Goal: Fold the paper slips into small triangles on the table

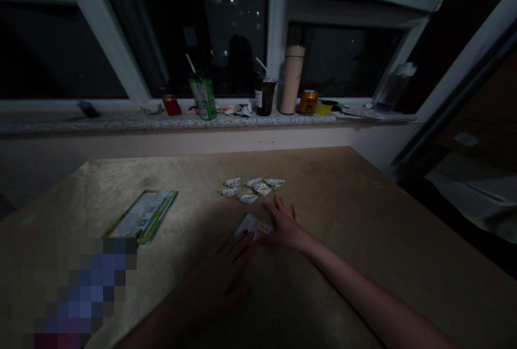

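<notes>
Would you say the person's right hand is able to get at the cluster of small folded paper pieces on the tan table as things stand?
Probably yes. The right hand lies flat on the tan table, its fingertips just short of the cluster of small folded paper pieces, and only bare tabletop shows between them. The left hand presses on a separate printed paper slip.

Green leaflet (pixel 142 215) lies flat on worktop (pixel 363 214), left side. Windowsill (pixel 60 121) carries green carton (pixel 204 98), dark cup (pixel 265 97), tall beige flask (pixel 292 79), orange can (pixel 308 102).

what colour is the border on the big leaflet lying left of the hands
Green, framing a pale printed middle on the leaflet; the head view shows it, though dimly.
</notes>
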Demonstrator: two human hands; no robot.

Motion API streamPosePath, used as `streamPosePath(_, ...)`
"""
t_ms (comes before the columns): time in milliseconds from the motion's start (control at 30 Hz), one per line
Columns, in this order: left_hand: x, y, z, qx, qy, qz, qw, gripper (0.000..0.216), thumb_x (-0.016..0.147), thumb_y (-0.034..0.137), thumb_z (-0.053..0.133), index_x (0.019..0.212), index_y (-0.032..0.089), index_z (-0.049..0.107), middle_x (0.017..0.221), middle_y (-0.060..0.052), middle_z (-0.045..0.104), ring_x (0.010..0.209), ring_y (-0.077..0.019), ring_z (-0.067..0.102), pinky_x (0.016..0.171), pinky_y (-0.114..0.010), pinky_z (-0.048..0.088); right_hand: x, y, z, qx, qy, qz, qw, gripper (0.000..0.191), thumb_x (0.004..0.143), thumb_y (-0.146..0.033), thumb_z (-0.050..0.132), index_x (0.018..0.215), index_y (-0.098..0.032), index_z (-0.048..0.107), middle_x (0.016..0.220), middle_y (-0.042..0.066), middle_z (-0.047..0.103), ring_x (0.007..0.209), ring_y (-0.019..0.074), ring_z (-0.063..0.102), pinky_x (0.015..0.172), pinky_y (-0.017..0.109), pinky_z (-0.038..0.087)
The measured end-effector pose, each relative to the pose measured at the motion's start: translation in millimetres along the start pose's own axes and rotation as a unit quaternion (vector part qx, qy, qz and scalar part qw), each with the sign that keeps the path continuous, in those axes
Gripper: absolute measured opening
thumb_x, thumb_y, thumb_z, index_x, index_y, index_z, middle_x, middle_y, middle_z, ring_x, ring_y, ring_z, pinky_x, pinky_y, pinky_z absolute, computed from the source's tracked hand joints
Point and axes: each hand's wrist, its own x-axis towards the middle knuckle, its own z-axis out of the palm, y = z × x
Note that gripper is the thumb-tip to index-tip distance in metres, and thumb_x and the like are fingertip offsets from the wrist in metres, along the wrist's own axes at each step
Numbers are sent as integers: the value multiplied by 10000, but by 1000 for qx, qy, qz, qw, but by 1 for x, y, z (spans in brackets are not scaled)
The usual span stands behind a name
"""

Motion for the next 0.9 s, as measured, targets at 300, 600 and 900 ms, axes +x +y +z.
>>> streamPosePath(300,1,5,-1,-12,1,-11,1000,673,938,457,399,1487,232,83,1526,-36,202,1382,-244,218,1142,-460,104,-2,-2,-8,30,-13,8,999,997,592,-382,769,1436,-182,278,1532,187,12,1415,242,-35,1088,480,-104)
streamPosePath(600,3,7,4,-19,-2,-30,999,786,869,514,482,1486,204,106,1529,-69,179,1387,-262,193,1131,-448,158,-3,2,-12,49,-27,-6,998,951,614,-356,756,1429,-191,294,1536,170,41,1416,235,-26,1094,470,-95)
streamPosePath(900,3,8,5,-16,9,-29,999,763,870,536,473,1479,196,164,1524,-74,201,1378,-274,224,1128,-453,178,-5,4,-18,62,-50,-15,997,933,645,-275,723,1445,-186,251,1537,168,43,1414,201,-50,1098,456,-97)
